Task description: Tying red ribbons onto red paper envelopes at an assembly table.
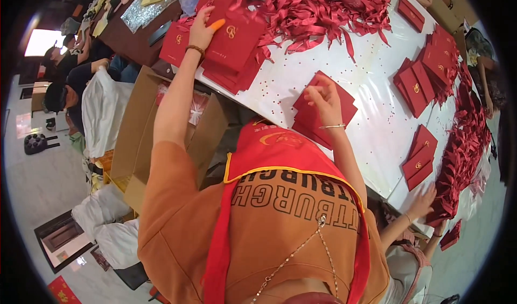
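Along the white table [371, 83], leftmost: left hand [200, 34], one digit orange-capped, at a gold-marked red packet [243, 41] atop a pile [230, 79] (gripping or merely touching, cannot tell). Step in hand seems packet-stacking; next move probably calls for squaring edges. Rightward: right hand [325, 100] half-curled over a plain red stack [346, 109], contact unclear, nothing visibly held.

Open passage crosses the white tabletop [374, 94] between the middle red stack [347, 106] and the right-hand red packets [416, 89], while heaped ribbons [307, 21] obstruct the far side.
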A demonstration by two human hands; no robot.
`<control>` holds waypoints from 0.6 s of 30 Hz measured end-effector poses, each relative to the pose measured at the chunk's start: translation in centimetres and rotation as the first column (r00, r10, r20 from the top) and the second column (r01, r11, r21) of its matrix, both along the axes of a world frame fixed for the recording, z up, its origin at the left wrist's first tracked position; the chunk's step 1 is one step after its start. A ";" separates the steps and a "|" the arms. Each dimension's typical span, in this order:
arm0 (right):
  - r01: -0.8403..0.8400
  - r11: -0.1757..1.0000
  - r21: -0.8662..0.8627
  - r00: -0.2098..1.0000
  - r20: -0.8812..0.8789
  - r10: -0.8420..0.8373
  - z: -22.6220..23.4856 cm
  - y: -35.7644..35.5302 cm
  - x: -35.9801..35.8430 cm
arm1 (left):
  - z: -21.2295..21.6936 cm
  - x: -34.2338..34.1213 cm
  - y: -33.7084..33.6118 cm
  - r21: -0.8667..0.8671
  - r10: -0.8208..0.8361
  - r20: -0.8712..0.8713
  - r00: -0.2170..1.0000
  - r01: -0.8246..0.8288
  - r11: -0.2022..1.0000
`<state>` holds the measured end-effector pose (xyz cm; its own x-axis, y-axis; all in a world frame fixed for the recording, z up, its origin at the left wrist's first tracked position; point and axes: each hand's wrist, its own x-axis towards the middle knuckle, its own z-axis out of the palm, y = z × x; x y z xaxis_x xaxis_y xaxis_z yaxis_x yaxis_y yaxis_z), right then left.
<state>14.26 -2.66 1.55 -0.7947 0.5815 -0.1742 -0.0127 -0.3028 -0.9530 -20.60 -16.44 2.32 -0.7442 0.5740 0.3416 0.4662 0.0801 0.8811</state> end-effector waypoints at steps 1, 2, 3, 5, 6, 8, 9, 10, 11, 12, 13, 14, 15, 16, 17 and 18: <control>-0.007 1.000 0.004 0.995 0.095 0.006 -0.7 0.1 0.1 | -1.6 -1.0 0.1 -0.178 0.062 -0.303 0.951 -0.120 0.977; 0.018 1.000 -0.001 0.996 0.084 -0.018 -0.8 0.0 0.2 | -2.6 -1.4 0.4 -0.173 0.059 -0.301 0.952 -0.115 0.978; 0.024 1.000 0.004 0.996 0.087 -0.025 -0.9 0.2 0.2 | -3.5 -1.8 0.8 -0.267 0.054 -0.447 0.893 -0.191 0.945; 0.096 0.992 0.081 0.993 0.063 -0.101 -1.3 0.3 1.6 | -4.0 -0.7 2.0 -0.358 -0.010 -0.559 0.829 -0.230 0.905; 0.163 0.972 0.169 0.978 0.102 -0.182 -1.6 0.6 1.9 | -4.0 -0.5 1.9 -0.417 0.010 -0.647 0.762 -0.364 0.833; 0.198 0.949 0.247 0.955 0.171 -0.244 -1.8 1.7 3.4 | -4.7 -0.2 1.5 -0.457 0.074 -0.674 0.735 -0.494 0.740; 0.207 0.925 0.320 0.934 0.216 -0.283 -1.8 2.3 3.7 | -5.4 -0.9 1.0 -0.463 0.130 -0.618 0.775 -0.493 0.737; 0.194 0.831 0.522 0.906 0.229 -0.355 -3.5 3.3 4.4 | -5.4 -0.8 1.0 -0.460 0.135 -0.633 0.762 -0.511 0.727; 0.207 0.825 0.526 0.897 0.235 -0.375 -4.0 4.2 4.8 | -5.2 -0.4 0.9 -0.455 0.142 -0.649 0.747 -0.531 0.715; 0.088 0.640 0.763 0.886 0.235 -0.401 -4.3 4.9 5.1 | -5.0 0.0 1.1 -0.474 0.147 -0.604 0.784 -0.501 0.724; -0.050 0.391 0.919 0.880 0.226 -0.418 -4.5 5.4 5.2 | -4.7 0.2 1.1 -0.488 0.158 -0.560 0.813 -0.479 0.730; -0.104 0.406 0.908 0.850 0.293 -0.438 -4.7 5.4 5.1 | -4.4 0.4 1.2 -0.509 0.165 -0.553 0.817 -0.488 0.709; -0.100 0.403 0.910 0.847 0.291 -0.446 -4.7 5.3 5.2 | -4.2 0.9 1.6 -0.505 0.161 -0.553 0.817 -0.483 0.715; -0.136 0.362 0.922 0.848 0.297 -0.439 -4.4 5.0 5.2 | -3.5 1.8 2.0 -0.480 0.194 -0.590 0.784 -0.533 0.697; -0.170 0.322 0.931 0.847 0.305 -0.435 -4.2 4.7 5.3 | -2.5 3.0 2.7 -0.453 0.222 -0.624 0.749 -0.579 0.678; -0.171 0.341 0.924 0.840 0.318 -0.440 -4.3 4.5 5.4 | -0.7 5.0 3.9 -0.320 0.268 -0.728 0.631 -0.659 0.681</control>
<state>19.65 1.84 -2.78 -0.6771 0.6928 0.2480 0.5325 0.6939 -0.4846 -15.58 -12.51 1.61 -0.7076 0.4242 0.5652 0.6024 0.7802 0.1687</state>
